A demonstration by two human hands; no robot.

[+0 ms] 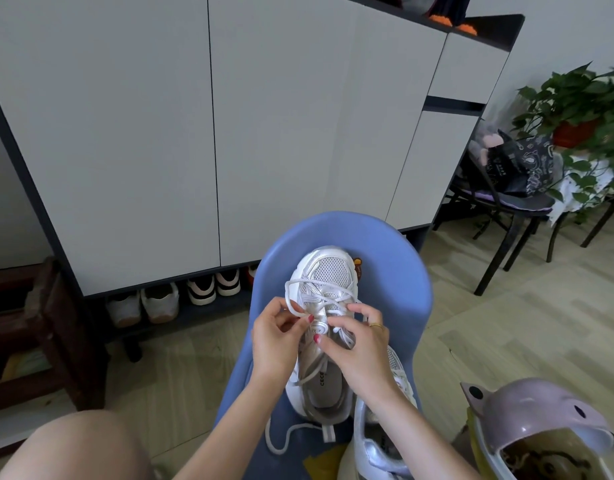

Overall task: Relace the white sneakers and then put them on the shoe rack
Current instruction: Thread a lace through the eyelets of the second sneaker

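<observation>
1. Nearest the lens sat a bare knee [73,445] at the lower left, and a second white sneaker [378,445] lay at the lower right, partly hidden under the right forearm.
2. Between the hands, the white sneaker [324,327] being laced rested on a blue chair [395,271], toe pointing away from the person and heel toward them.
3. Pinched in the left hand [274,341] was the white lace [295,306], held between thumb and forefinger just left of the tongue.
4. Fingers of the right hand [362,355] curled onto the lace rows on the other side of the tongue, apparently pinching a strand; the exact contact was hidden.
5. I judged the lace limp and light, best gripped close to its tip so it could be steered through an eyelet.
6. The shoe looked light with a stiff sole and soft mesh upper; holding it by the heel collar or midsole would suit carrying.
7. Beyond the grip, to the left, shoes [160,301] stood on the low open shelf of a grey cabinet [143,133].
8. Right of the grip, near the camera, was a pink helmet [537,420].
</observation>
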